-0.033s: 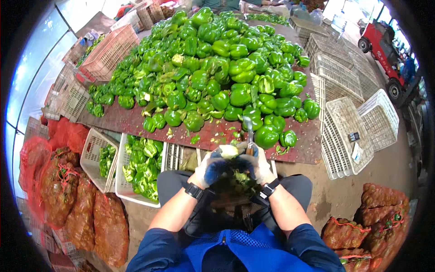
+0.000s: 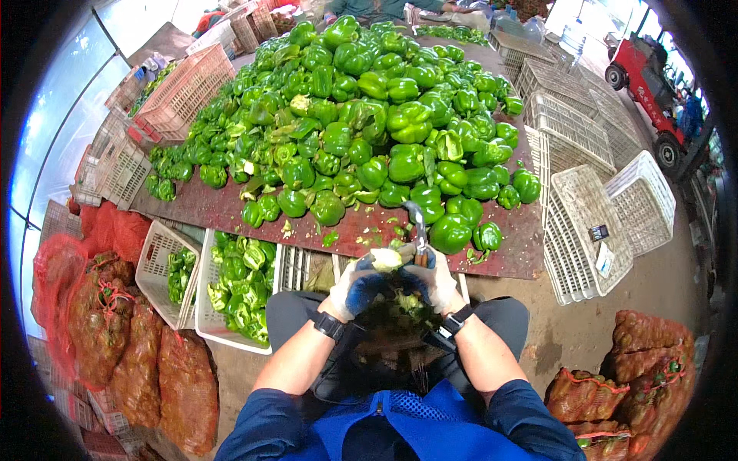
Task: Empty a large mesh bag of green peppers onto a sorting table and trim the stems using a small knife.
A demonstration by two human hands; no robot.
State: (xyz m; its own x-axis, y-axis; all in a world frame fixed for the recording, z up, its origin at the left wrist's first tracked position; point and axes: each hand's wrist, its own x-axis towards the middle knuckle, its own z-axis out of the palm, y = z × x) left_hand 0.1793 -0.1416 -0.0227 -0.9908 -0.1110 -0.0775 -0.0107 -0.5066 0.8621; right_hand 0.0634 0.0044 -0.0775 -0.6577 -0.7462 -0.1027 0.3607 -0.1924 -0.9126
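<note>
Both my hands wear white gloves with dark blue palms and are held together over my lap, just off the table's near edge. My left hand (image 2: 355,286) is closed round a pale, whitish-green piece of pepper (image 2: 386,259). Beside it, my right hand (image 2: 438,283) grips a hooked knife (image 2: 419,217), its wooden handle in the fist and its curved metal blade pointing up and away. Beyond the blade, a large heap of green bell peppers (image 2: 407,123) covers the dark red table (image 2: 307,233). Dark shadow hides the undersides of my hands.
At left stand a white crate of cut peppers (image 2: 242,288), another crate (image 2: 157,257) and full red mesh sacks (image 2: 184,384). Stacked pale crates (image 2: 576,230) line the right side, with more sacks (image 2: 584,396) below. A red vehicle (image 2: 646,92) stands far right; another person (image 2: 377,9) is across the table.
The knife's blade has turned a little, its hooked tip now showing more to the left. My hands have stayed almost in place, and the pale piece is still in the left one.
</note>
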